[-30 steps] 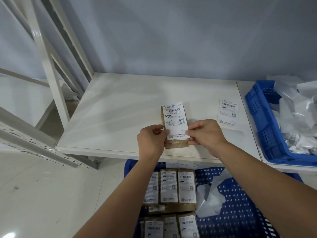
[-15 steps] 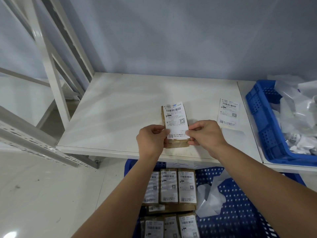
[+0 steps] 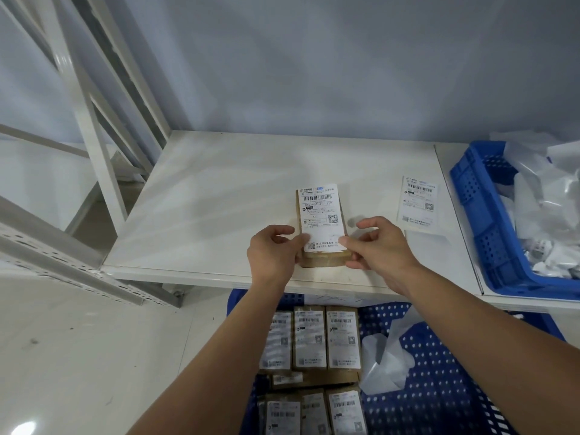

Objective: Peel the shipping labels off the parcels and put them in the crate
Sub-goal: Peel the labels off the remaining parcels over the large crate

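A small brown cardboard parcel [image 3: 326,261] lies on the white shelf board [image 3: 204,215] near its front edge, with a white shipping label [image 3: 320,215] on top. My left hand [image 3: 273,251] grips the parcel's left near side, its thumb on the label's lower left corner. My right hand [image 3: 378,246] pinches the label's lower right corner, where the label's near edge looks lifted off the cardboard. A blue crate [image 3: 483,221] holding crumpled white label paper stands at the right on the shelf.
A loose shipping label [image 3: 419,206] lies flat on the board right of the parcel. Below the shelf, a blue perforated crate [image 3: 445,381] holds several labelled brown parcels [image 3: 309,337] and a white paper scrap [image 3: 387,356]. White rack uprights [image 3: 94,127] rise at the left.
My right hand has shifted a little on the label's lower right corner, its fingers spread wider. The parcel and my left hand have stayed in place.
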